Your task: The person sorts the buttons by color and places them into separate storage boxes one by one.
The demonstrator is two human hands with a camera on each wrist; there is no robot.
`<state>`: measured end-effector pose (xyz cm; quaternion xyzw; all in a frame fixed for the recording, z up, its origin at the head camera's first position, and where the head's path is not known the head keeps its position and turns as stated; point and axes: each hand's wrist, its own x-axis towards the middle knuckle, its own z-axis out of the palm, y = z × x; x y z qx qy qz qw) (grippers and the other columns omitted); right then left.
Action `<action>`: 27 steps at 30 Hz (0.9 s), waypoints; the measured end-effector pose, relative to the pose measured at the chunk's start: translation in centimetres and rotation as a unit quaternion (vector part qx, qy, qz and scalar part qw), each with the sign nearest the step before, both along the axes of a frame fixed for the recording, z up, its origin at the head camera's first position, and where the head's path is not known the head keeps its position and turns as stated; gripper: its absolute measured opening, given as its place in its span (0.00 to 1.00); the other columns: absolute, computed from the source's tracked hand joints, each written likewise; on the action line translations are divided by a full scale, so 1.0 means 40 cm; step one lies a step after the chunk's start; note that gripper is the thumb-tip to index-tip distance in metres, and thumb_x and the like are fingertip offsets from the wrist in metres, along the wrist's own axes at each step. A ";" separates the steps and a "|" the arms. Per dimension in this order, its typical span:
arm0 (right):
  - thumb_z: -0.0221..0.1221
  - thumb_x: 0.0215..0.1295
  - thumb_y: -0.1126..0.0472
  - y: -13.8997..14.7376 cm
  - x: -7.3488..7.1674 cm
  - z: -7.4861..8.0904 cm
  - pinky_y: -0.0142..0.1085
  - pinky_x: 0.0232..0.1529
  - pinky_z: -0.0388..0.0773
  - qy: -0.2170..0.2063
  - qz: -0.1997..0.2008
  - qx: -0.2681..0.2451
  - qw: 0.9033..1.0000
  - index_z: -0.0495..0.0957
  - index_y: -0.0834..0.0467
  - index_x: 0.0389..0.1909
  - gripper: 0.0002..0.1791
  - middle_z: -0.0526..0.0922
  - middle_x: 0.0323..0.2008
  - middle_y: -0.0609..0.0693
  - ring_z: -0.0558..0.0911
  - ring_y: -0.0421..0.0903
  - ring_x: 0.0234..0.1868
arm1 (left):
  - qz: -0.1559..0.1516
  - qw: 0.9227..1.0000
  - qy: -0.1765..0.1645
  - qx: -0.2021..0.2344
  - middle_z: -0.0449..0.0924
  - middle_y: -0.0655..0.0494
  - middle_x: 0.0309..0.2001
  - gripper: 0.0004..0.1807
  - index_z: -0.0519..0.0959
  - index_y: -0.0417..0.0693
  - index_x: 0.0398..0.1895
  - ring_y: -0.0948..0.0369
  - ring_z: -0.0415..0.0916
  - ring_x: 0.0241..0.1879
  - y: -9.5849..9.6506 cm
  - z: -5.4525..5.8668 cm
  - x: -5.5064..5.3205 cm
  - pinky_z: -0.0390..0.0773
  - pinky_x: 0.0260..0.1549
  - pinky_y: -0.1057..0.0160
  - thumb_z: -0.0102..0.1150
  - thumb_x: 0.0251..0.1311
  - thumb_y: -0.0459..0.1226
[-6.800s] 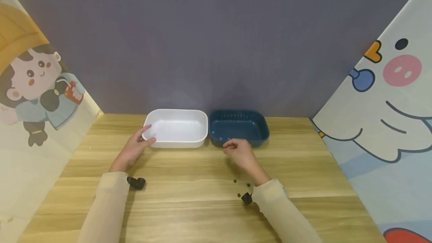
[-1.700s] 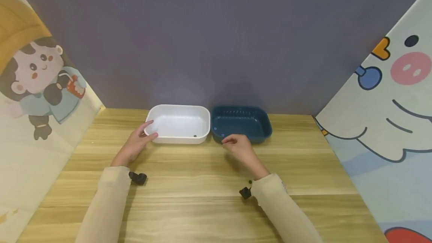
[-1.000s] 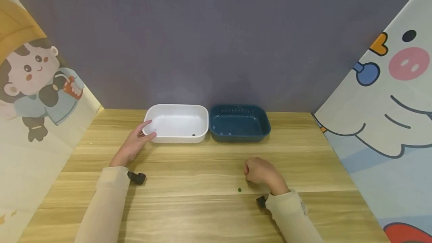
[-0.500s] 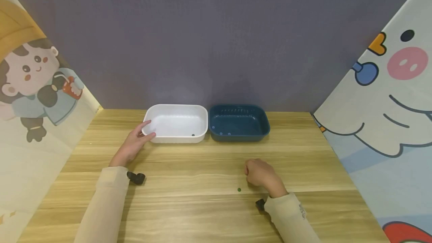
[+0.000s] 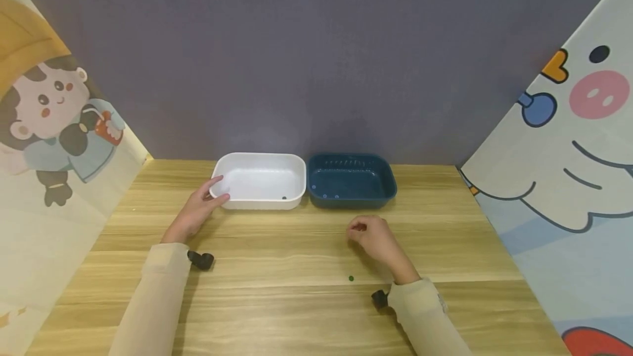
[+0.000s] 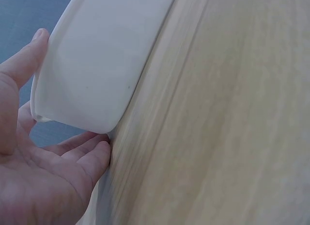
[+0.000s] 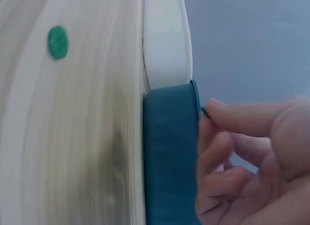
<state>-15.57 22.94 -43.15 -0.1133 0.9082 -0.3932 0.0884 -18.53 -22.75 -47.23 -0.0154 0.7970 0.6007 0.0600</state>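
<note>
The left hand [image 5: 198, 214] holds the left end of a white plastic basin [image 5: 262, 203], thumb and index finger at its rim. In the left wrist view the other fingers lie low beside its outer wall. The right hand [image 5: 373, 238] is above the table in front of a dark blue basin [image 5: 352, 202]. Between its thumb and index finger it pinches a small green disc [image 7: 205, 112], mostly hidden by the fingertips. Another small green disc [image 5: 351, 278] lies flat on the table, nearer the person.
Both basins stand side by side on the wood-grain table [image 5: 277, 312], close to a grey back panel [image 5: 316, 70]. A small dark round spot [image 5: 284, 198] shows inside the white basin. Several small pale-ringed spots [image 5: 325, 196] show in the blue one. Cartoon-printed panels flank the table.
Several green discs lay on the table earlier; one lies there now. A dark spot has appeared in the white basin. The right hand went down to the table and has risen with a disc.
</note>
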 end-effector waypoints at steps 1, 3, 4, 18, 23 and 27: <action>0.66 0.65 0.64 -0.002 -0.004 0.002 0.36 0.32 0.77 -0.002 -0.011 -0.012 1.000 0.86 0.57 0.34 0.02 0.85 0.30 0.44 0.79 0.41 0.32 | 0.000 1.000 -0.001 0.004 0.43 0.34 0.78 0.42 0.50 0.48 0.81 0.33 0.54 0.71 0.000 -0.002 -0.001 0.59 0.66 0.36 0.60 0.71 0.44; 0.65 0.66 0.63 -0.008 -0.011 0.005 0.36 0.34 0.77 -0.011 -0.030 -0.037 0.999 0.86 0.58 0.36 0.03 0.86 0.31 0.45 0.79 0.43 0.34 | 0.001 1.000 -0.001 0.007 0.43 0.33 0.78 0.42 0.49 0.48 0.81 0.33 0.54 0.71 0.000 -0.003 -0.003 0.59 0.66 0.36 0.60 0.72 0.43; 0.65 0.66 0.63 -0.011 -0.016 0.007 0.36 0.35 0.76 -0.011 -0.038 -0.049 0.998 0.86 0.58 0.37 0.03 0.86 0.32 0.46 0.79 0.43 0.34 | 0.002 1.000 -0.001 0.010 0.42 0.34 0.78 0.42 0.49 0.48 0.81 0.34 0.54 0.71 0.001 -0.002 -0.003 0.59 0.66 0.36 0.60 0.72 0.42; 0.65 0.67 0.61 -0.055 -0.048 0.017 0.39 0.33 0.77 -0.031 -0.075 -0.158 0.984 0.87 0.62 0.43 0.09 0.85 0.36 0.56 0.79 0.51 0.34 | 0.003 1.000 0.002 0.013 0.47 0.33 0.77 0.43 0.51 0.48 0.81 0.35 0.56 0.70 0.004 -0.006 -0.005 0.59 0.67 0.38 0.62 0.70 0.46; 0.64 0.67 0.62 -0.078 -0.057 0.020 0.40 0.32 0.76 -0.041 -0.076 -0.179 0.980 0.86 0.65 0.44 0.11 0.84 0.35 0.54 0.77 0.48 0.33 | 0.003 1.000 0.000 0.019 0.47 0.32 0.77 0.43 0.50 0.47 0.81 0.35 0.55 0.71 0.006 -0.005 -0.003 0.58 0.68 0.37 0.61 0.70 0.44; 0.65 0.66 0.63 -0.100 -0.071 0.018 0.40 0.32 0.77 -0.043 -0.079 -0.195 0.977 0.85 0.66 0.44 0.10 0.84 0.36 0.52 0.77 0.46 0.32 | 0.003 1.000 0.002 0.017 0.46 0.33 0.78 0.42 0.50 0.47 0.81 0.35 0.55 0.71 0.005 -0.006 -0.004 0.58 0.68 0.38 0.61 0.71 0.44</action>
